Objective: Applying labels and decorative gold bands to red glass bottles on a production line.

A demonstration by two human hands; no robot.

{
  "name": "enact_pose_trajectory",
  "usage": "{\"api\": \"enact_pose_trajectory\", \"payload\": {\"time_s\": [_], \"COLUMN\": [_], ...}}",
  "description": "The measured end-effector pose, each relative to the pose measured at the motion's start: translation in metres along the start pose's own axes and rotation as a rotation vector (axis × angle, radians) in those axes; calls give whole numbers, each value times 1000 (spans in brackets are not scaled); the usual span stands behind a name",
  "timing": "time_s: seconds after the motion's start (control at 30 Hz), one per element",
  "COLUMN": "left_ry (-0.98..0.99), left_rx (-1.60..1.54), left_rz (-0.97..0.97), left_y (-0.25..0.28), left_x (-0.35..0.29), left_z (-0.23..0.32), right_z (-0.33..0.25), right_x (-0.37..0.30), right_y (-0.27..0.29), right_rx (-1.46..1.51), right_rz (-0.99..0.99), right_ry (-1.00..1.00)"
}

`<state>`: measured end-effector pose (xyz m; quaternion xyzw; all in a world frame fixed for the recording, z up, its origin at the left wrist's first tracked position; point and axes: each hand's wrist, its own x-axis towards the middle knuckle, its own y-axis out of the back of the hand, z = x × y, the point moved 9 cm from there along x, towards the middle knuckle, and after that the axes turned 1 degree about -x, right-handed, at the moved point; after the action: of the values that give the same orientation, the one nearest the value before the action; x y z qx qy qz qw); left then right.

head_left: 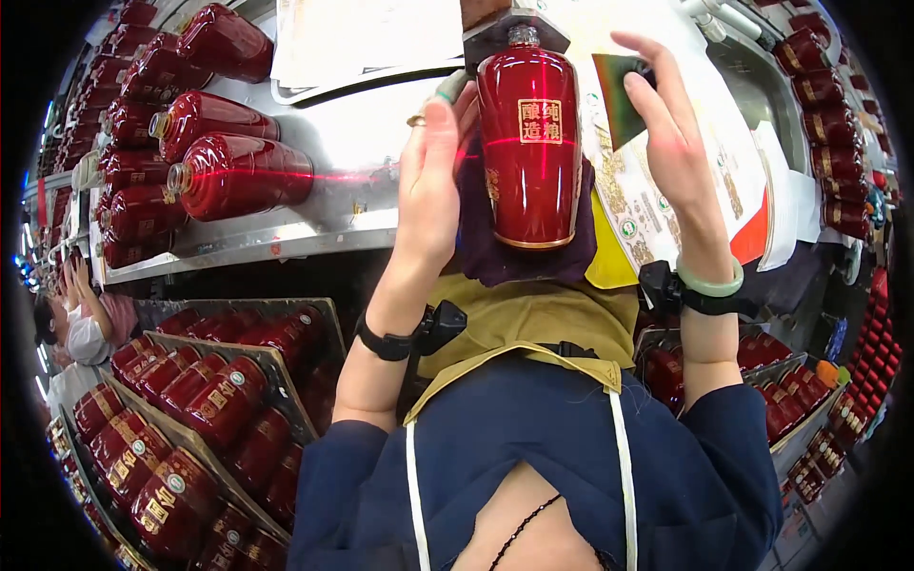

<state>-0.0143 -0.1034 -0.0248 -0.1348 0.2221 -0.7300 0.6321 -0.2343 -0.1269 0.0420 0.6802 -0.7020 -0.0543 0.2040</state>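
A glossy dark-red bottle (529, 195) with a gold square label lies in front of me on a dark purple cloth (495, 257), its clear neck pointing away. That neck sits at a dark angled holder (490, 33). My left hand (433, 176) is at the bottle's left side, fingers stretched out, with a green cover on one fingertip and a ring. Whether it touches the glass, I cannot tell. To the right of the bottle, my right hand (674, 128) is raised, thumb and fingers closed about a dark green flat piece (619, 109) with an orange edge.
Several red bottles (249, 176) lie on the metal table (352, 228) at left. Patterned printed sheets (628, 190) lie under my right hand, and white paper (367, 38) at the back left. Crates (328, 333) of red bottles stand below on both sides. A red light line crosses the bottle.
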Motion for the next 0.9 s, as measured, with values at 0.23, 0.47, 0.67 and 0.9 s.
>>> {"api": "enact_pose_trajectory", "payload": {"time_s": [0.23,0.47,0.67,0.9], "left_ry": [-348,-355,-522,-514], "left_rx": [891,747,950,943], "left_rz": [-166,-21,29,27], "left_y": [-18,-16,-29,-30], "left_x": [-47,-51,-62,-61], "left_z": [6,-1,18,19], "right_z": [-79,-82,-67,-83], "right_x": [-7,-17,-19,-23], "right_y": [6,14,29,4], "right_rx": [-353,-444,-409,-483], "right_rz": [57,102,166,79], "right_ry": [554,598,475,593]}}
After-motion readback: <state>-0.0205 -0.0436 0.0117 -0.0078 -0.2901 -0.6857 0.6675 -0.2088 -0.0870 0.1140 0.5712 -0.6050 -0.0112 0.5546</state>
